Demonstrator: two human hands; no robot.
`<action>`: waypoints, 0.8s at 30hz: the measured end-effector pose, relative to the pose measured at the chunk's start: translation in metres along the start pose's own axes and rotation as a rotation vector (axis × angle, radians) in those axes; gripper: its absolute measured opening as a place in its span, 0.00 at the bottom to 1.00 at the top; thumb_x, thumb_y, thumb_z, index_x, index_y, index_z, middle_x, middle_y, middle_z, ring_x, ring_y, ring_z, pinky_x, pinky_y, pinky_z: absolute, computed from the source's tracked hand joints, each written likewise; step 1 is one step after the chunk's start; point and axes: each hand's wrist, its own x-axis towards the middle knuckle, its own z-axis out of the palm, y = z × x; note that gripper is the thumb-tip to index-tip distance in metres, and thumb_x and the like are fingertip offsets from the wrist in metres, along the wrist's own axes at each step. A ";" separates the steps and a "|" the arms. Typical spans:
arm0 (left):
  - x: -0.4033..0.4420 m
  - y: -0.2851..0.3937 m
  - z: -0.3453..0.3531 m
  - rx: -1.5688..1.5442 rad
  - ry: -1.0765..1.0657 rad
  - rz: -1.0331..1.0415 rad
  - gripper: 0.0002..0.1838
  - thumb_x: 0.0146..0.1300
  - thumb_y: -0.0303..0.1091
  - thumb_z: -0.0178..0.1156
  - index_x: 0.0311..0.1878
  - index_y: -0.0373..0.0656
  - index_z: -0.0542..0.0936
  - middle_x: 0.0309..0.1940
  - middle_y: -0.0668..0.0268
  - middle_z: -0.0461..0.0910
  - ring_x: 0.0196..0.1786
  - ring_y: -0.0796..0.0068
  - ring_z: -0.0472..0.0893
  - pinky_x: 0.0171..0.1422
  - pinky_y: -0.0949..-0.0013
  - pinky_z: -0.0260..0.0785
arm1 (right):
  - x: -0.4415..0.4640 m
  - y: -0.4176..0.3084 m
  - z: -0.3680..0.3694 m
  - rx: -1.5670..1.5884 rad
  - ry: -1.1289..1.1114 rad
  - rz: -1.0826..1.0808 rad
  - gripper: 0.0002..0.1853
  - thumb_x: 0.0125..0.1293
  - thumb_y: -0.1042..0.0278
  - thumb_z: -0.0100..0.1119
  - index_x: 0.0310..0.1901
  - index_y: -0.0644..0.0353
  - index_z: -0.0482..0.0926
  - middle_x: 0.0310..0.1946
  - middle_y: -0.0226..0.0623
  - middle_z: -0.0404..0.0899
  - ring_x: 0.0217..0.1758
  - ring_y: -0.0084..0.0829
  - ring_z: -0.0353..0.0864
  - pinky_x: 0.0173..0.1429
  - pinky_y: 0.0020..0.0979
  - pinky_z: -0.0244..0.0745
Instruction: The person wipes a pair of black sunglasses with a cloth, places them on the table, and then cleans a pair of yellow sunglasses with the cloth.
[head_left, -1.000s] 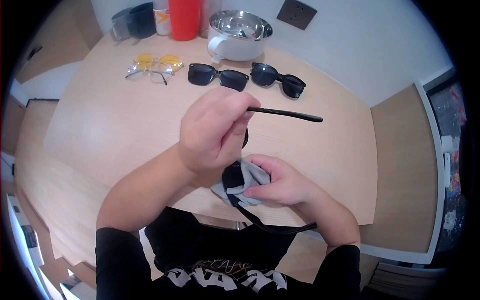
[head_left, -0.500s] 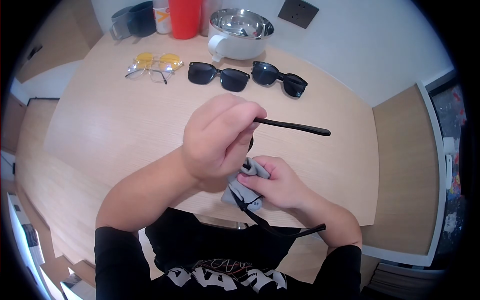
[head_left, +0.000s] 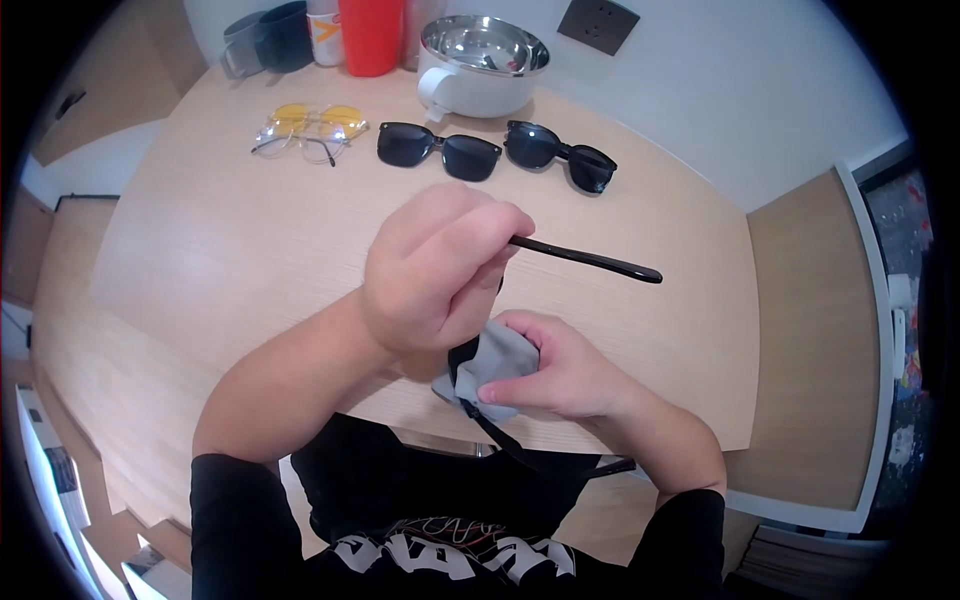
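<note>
Closed around one end of a pair of black-framed glasses is my left hand, with one temple sticking out to the right past the fingers. The other temple hangs low, near my shirt. My right hand pinches a grey cloth wrapped around the lower part of the glasses, thumb in front and fingers behind. The lenses are mostly hidden by the cloth and my left hand.
Two pairs of dark sunglasses lie beyond my hands, beside yellow-tinted and clear glasses. Along the back stand a white-sided metal bowl, a red container and dark mugs. A wall socket is behind.
My right hand has shifted the cloth over the glasses, and the cloth now lies flatter and spreads higher. The lower temple has tilted downward. My left hand stays nearly still.
</note>
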 end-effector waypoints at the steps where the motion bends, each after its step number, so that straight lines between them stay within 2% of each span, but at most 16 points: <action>1: 0.000 0.000 0.002 -0.010 0.008 0.005 0.17 0.43 0.13 0.58 0.41 0.33 0.77 0.28 0.59 0.75 0.27 0.63 0.75 0.30 0.67 0.68 | 0.000 0.000 0.001 -0.026 0.007 -0.006 0.21 0.53 0.72 0.70 0.48 0.65 0.75 0.41 0.34 0.80 0.46 0.23 0.77 0.52 0.28 0.73; 4: -0.001 0.002 0.004 -0.020 0.017 -0.011 0.17 0.43 0.13 0.58 0.41 0.33 0.77 0.28 0.59 0.75 0.27 0.63 0.74 0.30 0.67 0.68 | 0.000 -0.001 0.005 0.028 0.021 -0.043 0.22 0.51 0.70 0.73 0.47 0.64 0.76 0.40 0.34 0.80 0.44 0.23 0.78 0.50 0.28 0.74; 7: -0.001 0.006 0.005 -0.015 0.011 -0.031 0.18 0.42 0.13 0.58 0.40 0.33 0.77 0.28 0.59 0.75 0.27 0.63 0.74 0.30 0.67 0.68 | -0.002 -0.003 0.014 0.085 0.084 -0.053 0.20 0.54 0.69 0.72 0.47 0.64 0.76 0.39 0.33 0.81 0.42 0.22 0.79 0.49 0.26 0.75; 10: 0.000 0.007 0.007 -0.019 -0.009 -0.028 0.18 0.41 0.13 0.58 0.40 0.33 0.77 0.27 0.59 0.75 0.27 0.64 0.74 0.29 0.67 0.67 | -0.003 -0.007 0.019 0.251 0.088 0.000 0.17 0.58 0.70 0.68 0.47 0.65 0.77 0.38 0.32 0.81 0.41 0.21 0.79 0.48 0.25 0.75; 13: -0.001 0.007 0.005 -0.023 -0.042 -0.028 0.17 0.41 0.13 0.58 0.39 0.33 0.77 0.27 0.59 0.74 0.26 0.64 0.74 0.29 0.67 0.67 | 0.002 0.006 0.005 0.172 -0.016 0.019 0.14 0.62 0.72 0.63 0.48 0.66 0.77 0.38 0.32 0.81 0.42 0.21 0.78 0.50 0.26 0.74; 19: 0.000 0.002 0.001 -0.005 -0.004 -0.001 0.17 0.42 0.13 0.57 0.40 0.32 0.77 0.27 0.59 0.75 0.26 0.63 0.74 0.29 0.67 0.67 | -0.004 0.000 -0.008 0.171 -0.131 0.038 0.21 0.59 0.73 0.64 0.54 0.65 0.72 0.44 0.35 0.78 0.48 0.24 0.76 0.53 0.29 0.72; 24: 0.000 0.004 0.000 -0.015 0.005 -0.020 0.17 0.43 0.13 0.57 0.40 0.32 0.77 0.28 0.58 0.75 0.27 0.63 0.74 0.29 0.67 0.67 | 0.001 0.018 -0.006 0.084 -0.112 -0.085 0.25 0.55 0.73 0.68 0.54 0.65 0.71 0.44 0.36 0.78 0.49 0.25 0.76 0.54 0.30 0.72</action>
